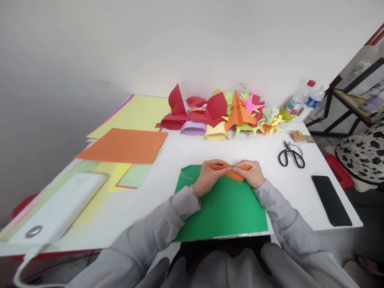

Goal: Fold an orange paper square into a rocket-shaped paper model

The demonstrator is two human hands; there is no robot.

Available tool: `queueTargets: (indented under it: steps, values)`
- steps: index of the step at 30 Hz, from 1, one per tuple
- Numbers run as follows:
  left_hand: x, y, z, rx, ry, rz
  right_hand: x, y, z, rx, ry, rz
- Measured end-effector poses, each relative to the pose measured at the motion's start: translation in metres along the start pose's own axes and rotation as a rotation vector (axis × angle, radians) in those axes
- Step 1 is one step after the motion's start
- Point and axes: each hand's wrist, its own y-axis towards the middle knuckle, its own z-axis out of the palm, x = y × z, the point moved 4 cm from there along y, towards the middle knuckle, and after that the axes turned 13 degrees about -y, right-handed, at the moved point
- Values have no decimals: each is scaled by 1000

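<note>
Between my hands is a small folded piece of orange paper [237,175], its lower edge showing below the fingers. My left hand [210,176] pinches its left part, thumb pointing right. Opposite it, my right hand [251,173] pinches the right part, and the two thumbs nearly meet in the middle. Both hands are over the upper part of a green sheet [222,212] that lies on the white table in front of me. The fingers hide much of the folds.
Folded paper crowns [198,116] and an orange paper plane [238,112] stand along the wall. Scissors [290,154] and a black phone [331,200] lie right. Orange card [123,146] and a white power bank [63,204] lie left. Two bottles [300,100] stand back right.
</note>
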Motion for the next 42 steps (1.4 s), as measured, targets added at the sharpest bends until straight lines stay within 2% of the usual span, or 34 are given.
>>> queueTargets:
  steps: [5, 9, 12, 16, 27, 32, 42]
  values:
    - [2, 1, -3, -24, 16, 0, -3, 1, -2, -33, -53, 61]
    - [2, 1, -4, -38, 60, 27, -1, 0, -3, -57, -9, 4]
    - [3, 1, -3, -14, 78, 26, -1, -1, 0, -15, 6, -8]
    - [3, 0, -1, 3, 88, 17, -3, -1, 2, 25, 20, 47]
    - [10, 5, -6, -42, 13, -9, -15, 5, -3, 65, 195, 150]
    - [7, 4, -6, -61, 26, 12, -16, 4, -2, 109, 260, 170]
    - [-1, 3, -5, -24, 42, 93, -16, 6, -3, 19, 84, 123]
